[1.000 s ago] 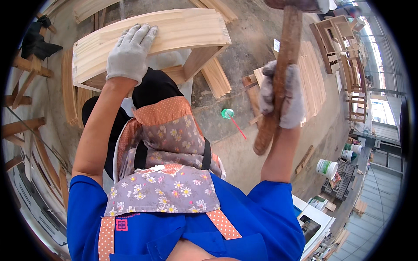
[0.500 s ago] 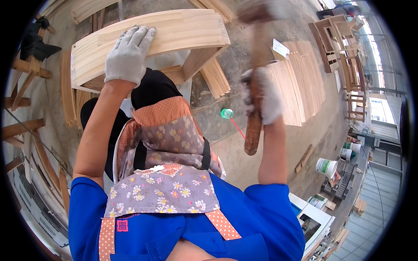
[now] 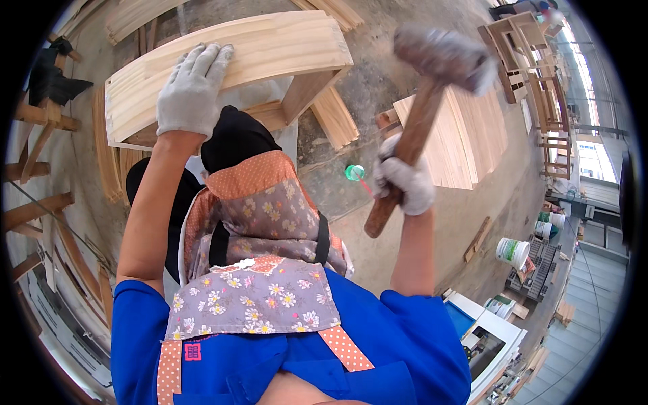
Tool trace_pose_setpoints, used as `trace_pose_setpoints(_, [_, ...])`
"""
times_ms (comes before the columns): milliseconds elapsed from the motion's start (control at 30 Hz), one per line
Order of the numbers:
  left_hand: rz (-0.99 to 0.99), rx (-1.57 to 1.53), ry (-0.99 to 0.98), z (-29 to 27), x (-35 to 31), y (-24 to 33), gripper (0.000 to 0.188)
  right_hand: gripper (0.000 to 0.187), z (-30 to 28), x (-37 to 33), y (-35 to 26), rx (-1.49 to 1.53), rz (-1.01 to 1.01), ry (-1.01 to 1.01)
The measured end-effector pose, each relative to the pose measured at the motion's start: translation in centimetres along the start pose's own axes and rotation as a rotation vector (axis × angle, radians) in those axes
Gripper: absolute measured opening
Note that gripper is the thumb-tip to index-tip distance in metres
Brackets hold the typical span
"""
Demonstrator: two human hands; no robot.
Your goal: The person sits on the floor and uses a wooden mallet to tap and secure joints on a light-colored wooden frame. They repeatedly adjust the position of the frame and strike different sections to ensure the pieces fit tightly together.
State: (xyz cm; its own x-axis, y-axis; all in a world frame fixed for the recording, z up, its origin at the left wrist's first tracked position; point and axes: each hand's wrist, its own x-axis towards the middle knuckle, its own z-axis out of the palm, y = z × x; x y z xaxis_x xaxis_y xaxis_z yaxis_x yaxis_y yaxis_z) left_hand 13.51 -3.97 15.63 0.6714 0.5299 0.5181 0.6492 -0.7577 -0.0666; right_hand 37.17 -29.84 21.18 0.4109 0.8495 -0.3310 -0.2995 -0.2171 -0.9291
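A pale wooden box frame [image 3: 283, 42] stands on its side before my knees, its open inside partly showing. My left hand [image 3: 192, 91], in a whitish work glove, lies on the frame's upper board with fingers stretched out and pointing away from me. My right hand [image 3: 406, 181], gloved too, is wrapped round the wooden handle of a sledgehammer [image 3: 426, 115]. The hammer is raised to the right of the frame, its heavy, worn head up and slightly blurred, the handle's end sticking out below my fist.
Flat boards [image 3: 472, 135] lie stacked on the floor at the right. A green-topped container [image 3: 354, 173] stands near my knee. Wooden strips [image 3: 335, 120] lie beside the frame. White buckets [image 3: 513, 252] and wooden furniture frames [image 3: 533, 74] are farther right; wooden trestles [image 3: 40, 209] stand left.
The hammer head has swung to the right and tilted, and my right hand has turned with it, slightly lower. My left hand stays on the frame.
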Motion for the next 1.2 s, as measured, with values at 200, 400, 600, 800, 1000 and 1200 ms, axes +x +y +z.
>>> trace_pose_setpoints(200, [-0.012, -0.016, 0.002, 0.1, 0.1, 0.3, 0.058, 0.020, -0.5, -0.3, 8.0, -0.272, 0.646, 0.035])
trace_pose_setpoints(400, [-0.004, -0.017, 0.014, -0.1, 0.2, 0.4, 0.060, 0.022, 1.7, 3.2, 8.3, -0.353, 0.677, -0.046])
trace_pose_setpoints(600, [-0.026, -0.017, 0.024, -0.2, 0.5, 0.5, 0.057, 0.023, 2.2, 2.4, 6.6, -0.267, 0.488, -0.003])
trace_pose_setpoints(800, [-0.030, -0.022, -0.006, -0.5, 0.3, 0.8, 0.056, 0.020, 0.9, 2.7, 10.5, -0.212, 0.693, 0.005])
trace_pose_setpoints(1000, [-0.039, -0.045, -0.007, -0.5, 0.0, 0.6, 0.059, 0.019, 1.5, 2.4, 7.0, -0.274, 0.678, -0.016])
trace_pose_setpoints(1200, [-0.101, 0.021, -0.119, -0.7, 1.1, 2.3, 0.064, 0.027, -0.4, -2.8, -2.5, -0.254, 0.488, -0.096])
